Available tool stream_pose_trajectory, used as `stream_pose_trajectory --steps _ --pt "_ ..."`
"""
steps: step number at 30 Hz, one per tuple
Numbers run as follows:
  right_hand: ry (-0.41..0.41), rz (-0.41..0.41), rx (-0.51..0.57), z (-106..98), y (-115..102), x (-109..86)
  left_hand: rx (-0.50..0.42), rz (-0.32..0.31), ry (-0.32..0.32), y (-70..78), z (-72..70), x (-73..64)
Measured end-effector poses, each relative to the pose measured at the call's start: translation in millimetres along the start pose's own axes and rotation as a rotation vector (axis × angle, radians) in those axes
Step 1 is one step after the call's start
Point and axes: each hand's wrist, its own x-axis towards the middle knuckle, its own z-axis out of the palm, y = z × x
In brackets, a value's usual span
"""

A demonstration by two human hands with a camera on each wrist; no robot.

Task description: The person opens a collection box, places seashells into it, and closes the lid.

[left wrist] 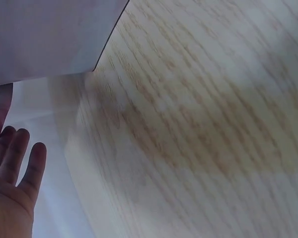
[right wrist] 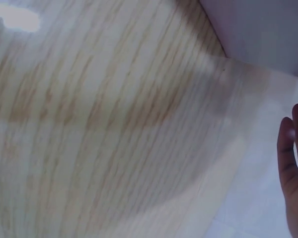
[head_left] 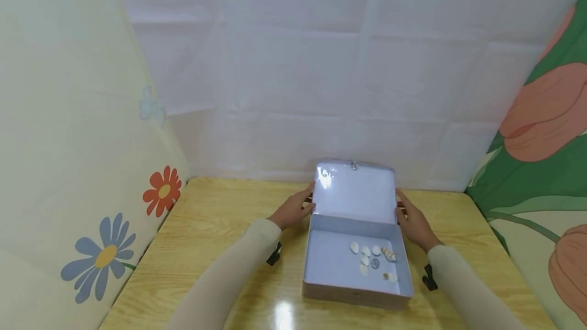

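A pale, shallow hinged box point(head_left: 337, 264) sits on the wooden table, its lid point(head_left: 355, 192) raised and leaning back. My left hand point(head_left: 293, 210) holds the lid's left edge with its fingertips and thumb. At the lid's right edge, my right hand point(head_left: 415, 223) holds in the same way. Inside the box, mostly towards its right side, lie several white seashells point(head_left: 354, 247), a spiral shell point(head_left: 389, 254) and a dark round piece point(head_left: 375, 263). In the left wrist view, three fingers point(left wrist: 37, 168) spread out beneath the box's corner. Two fingers point(right wrist: 286, 148) show in the right wrist view.
The light wooden table point(head_left: 220, 208) ends at a white hanging cloth point(head_left: 284, 90) behind the box. Flower-printed cloths point(head_left: 46, 141) stand along the left and right sides. A metal latch point(head_left: 354, 165) shows at the top of the lid.
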Motion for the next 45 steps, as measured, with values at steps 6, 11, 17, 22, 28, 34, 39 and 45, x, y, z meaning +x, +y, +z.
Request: stream_pose_trajectory --steps 6,11,17,22,28,34,39,45 --pt "0.040 -0.036 -0.002 1.8 2.1 -5.5 0.019 0.021 0.020 1.2 0.3 -1.7" --pt "0.075 -0.051 -0.020 2.9 1.6 -7.5 0.100 0.083 0.044 -0.9 2.5 -1.5" --pt "0.112 -0.096 -0.017 1.3 2.1 -11.0 0.205 0.153 0.095 -0.6 4.8 -3.3" --pt "0.152 -0.172 -0.032 0.0 6.0 -15.5 0.267 0.222 0.147 -1.4 7.8 -4.9" --pt "0.211 -0.246 -0.050 0.3 8.1 -20.8 0.308 0.224 0.164 0.2 8.9 -5.5" --pt "0.236 -0.237 -0.062 0.6 7.6 -25.2 0.325 0.238 0.175 3.9 7.7 -6.9" --pt "0.247 -0.216 -0.079 -0.2 7.0 -27.6 0.340 0.246 0.183 7.6 4.7 -6.2" --pt "0.279 -0.264 -0.082 -2.4 5.3 -32.1 0.373 0.322 0.236 11.2 0.8 -2.0"
